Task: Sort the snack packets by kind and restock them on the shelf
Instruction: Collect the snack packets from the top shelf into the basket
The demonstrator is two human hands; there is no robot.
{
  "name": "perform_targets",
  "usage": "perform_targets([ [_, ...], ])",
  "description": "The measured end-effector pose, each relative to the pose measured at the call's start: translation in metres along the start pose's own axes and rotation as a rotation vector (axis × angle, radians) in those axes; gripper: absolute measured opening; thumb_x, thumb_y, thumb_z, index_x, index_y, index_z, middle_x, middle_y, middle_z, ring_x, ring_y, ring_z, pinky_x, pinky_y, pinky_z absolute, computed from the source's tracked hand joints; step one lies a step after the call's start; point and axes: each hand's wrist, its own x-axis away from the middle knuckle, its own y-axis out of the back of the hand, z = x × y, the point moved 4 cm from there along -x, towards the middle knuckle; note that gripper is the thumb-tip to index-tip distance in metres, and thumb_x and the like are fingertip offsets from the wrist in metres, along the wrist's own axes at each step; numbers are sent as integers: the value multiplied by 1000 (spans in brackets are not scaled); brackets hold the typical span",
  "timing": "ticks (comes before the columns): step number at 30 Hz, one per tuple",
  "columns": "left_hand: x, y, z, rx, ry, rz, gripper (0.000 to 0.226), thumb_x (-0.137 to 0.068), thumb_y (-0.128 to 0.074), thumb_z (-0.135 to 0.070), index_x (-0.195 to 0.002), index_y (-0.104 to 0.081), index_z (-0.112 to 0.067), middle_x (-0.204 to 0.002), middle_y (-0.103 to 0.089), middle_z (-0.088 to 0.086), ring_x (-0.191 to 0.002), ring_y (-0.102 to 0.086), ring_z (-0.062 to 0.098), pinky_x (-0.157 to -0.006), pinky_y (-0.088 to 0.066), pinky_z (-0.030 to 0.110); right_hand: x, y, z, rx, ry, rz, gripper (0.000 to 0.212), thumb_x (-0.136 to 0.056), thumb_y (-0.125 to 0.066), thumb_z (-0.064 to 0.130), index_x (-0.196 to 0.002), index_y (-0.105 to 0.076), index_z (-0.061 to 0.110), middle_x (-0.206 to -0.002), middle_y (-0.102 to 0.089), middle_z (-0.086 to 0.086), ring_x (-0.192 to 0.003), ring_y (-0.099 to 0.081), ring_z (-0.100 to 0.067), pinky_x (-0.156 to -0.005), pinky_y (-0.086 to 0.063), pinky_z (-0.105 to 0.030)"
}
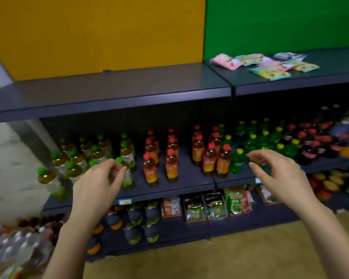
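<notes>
Neither hand grips anything: left hand and right hand hover with fingers loosely curled. Snack packets, pink and green, lie in a loose pile on the top shelf, right section. Bottles stand on the middle shelf. All label text is too blurred to read.

Two hands are counted in the lower half of the frame: the left hand and the right hand. About six snack packets are counted at the upper right: roughly two pink, three green-and-yellow and one grey, with blur precluding an exact figure. At mid-frame, about twelve red-capped orange bottles, roughly a dozen green-capped bottles and about ten yellow-capped green bottles are counted. Three shelf tiers and two blue price tags are registered.
</notes>
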Motion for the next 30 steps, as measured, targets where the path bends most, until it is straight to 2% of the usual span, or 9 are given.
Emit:
perform_targets([
  [4, -25, -40, -65, 41, -58, 19, 15, -88, -55, -35, -83, -60, -21, -74, -59, -7, -69, -56, 17, -52, -41, 28, -10, 24, -65, 12, -41, -23, 24, -89, -56, 31, -111, -62, 27, -103, -64, 12, -96, -62, -11, -72, -54, -36],
  [9, -54, -79, -151, 60, -64, -6, 16, -88, -54, -38, -85, -61, -23, -75, -58, -10, -76, -60, 19, -55, -36, 27, -51, 57, -128, 49, -8, -21, 21, -88, -57, 30, -109, -62, 29, -98, -63, 14, -93, -61, -10, -68, -50, -29],
  [14, -89, -100, -223, 75, -84, -67, 17, -89, -53, -38, -90, -63, -23, -79, -61, -9, -77, -62, 18, -55, -39, 26, -114, 80, -170, 65, 86, -16, 20, -87, -56, 31, -106, -62, 31, -98, -63, 13, -94, -61, -12, -73, -52, -36],
  [18, -121, -104, -262, 103, -113, -100, 17, -89, -54, -37, -91, -63, -22, -80, -61, -10, -75, -59, 15, -57, -39, 26, -167, 92, -180, 53, 147, -33, 21, -87, -56, 31, -107, -61, 31, -100, -64, 12, -95, -60, -12, -75, -49, -32],
  [21, -150, -107, -277, 58, -128, -139, 18, -89, -54, -36, -88, -62, -20, -79, -61, -9, -77, -61, 20, -59, -38, 27, -205, 94, -179, 21, 185, -53, 20, -86, -57, 32, -106, -61, 31, -101, -64, 13, -96, -60, -11, -77, -50, -33],
  [23, -173, -111, -282, 31, -141, -149, 19, -89, -54, -36, -88, -62, -19, -83, -65, -4, -82, -62, 25, -60, -43, 31, -230, 93, -177, -8, 202, -50, 21, -86, -57, 32, -106, -61, 30, -104, -65, 13, -99, -61, -12, -80, -51, -35],
  [27, -231, -129, -288, 19, -137, -128, 23, -90, -53, -36, -91, -62, -15, -91, -66, 3, -89, -61, 31, -67, -45, 36, -290, 87, -173, 4, 236, -31, 22, -88, -54, 34, -109, -61, 29, -106, -65, 12, -102, -59, -14, -79, -48, -35],
  [30, -281, -146, -294, -50, -137, -83, 25, -90, -51, -37, -93, -61, -14, -98, -65, 6, -93, -58, 33, -67, -40, 34, -342, 81, -167, -2, 259, -15, 21, -88, -54, 32, -107, -62, 26, -104, -66, 8, -96, -61, -16, -80, -50, -38],
])
